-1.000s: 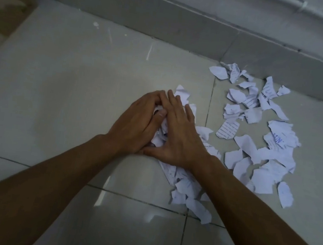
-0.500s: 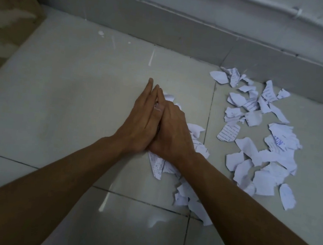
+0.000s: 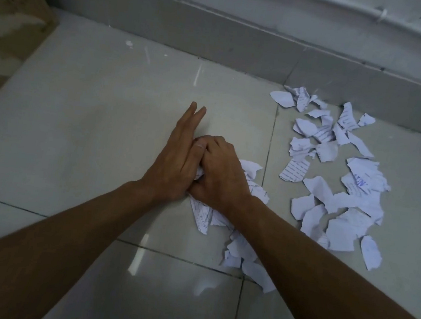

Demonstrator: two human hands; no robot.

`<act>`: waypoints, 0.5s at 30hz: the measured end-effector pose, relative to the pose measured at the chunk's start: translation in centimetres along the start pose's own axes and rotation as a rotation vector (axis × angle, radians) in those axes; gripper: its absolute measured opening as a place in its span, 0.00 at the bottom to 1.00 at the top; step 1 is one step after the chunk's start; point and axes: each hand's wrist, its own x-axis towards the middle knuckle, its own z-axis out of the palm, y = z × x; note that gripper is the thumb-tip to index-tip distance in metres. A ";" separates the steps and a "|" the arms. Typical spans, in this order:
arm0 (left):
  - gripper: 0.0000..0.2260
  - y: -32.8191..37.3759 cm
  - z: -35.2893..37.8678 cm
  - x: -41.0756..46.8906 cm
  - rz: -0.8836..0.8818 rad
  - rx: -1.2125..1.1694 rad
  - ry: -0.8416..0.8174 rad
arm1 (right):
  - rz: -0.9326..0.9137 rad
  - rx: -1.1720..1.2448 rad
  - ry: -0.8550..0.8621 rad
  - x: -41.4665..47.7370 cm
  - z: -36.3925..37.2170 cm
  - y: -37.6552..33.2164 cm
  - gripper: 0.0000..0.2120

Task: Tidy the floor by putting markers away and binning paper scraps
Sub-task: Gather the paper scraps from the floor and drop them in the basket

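Observation:
Torn white paper scraps lie on the pale tiled floor. My left hand point(image 3: 175, 160) stands on edge with its fingers straight, pressed against a small heap of scraps point(image 3: 251, 174). My right hand point(image 3: 222, 172) is curled over that heap, its fingers closed on the paper and touching my left palm. More scraps trail out under my right wrist point(image 3: 240, 257). A wider scatter of scraps point(image 3: 337, 189) lies loose to the right, apart from both hands. No markers and no bin are in view.
A grey skirting and wall point(image 3: 218, 37) run across the back, close behind the far scraps. A worn wooden piece point(image 3: 9, 5) stands at the far left. Tile joints point(image 3: 268, 152) cross the floor near my hands.
My hands have pushed together over the heap. My right hand's fingers have curled shut on the scraps, and my left hand has straightened onto its edge. The view has tilted slightly.

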 end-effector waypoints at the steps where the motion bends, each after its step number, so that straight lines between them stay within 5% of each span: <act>1: 0.24 0.0 0.0 -0.1 0.001 0.002 0.000 | 0.004 -0.036 0.003 0.0 0.0 -0.1 0.20; 15: 0.16 2.6 -1.5 -1.8 -0.276 -0.178 0.193 | 0.085 -0.012 -0.005 0.7 -2.1 -2.0 0.06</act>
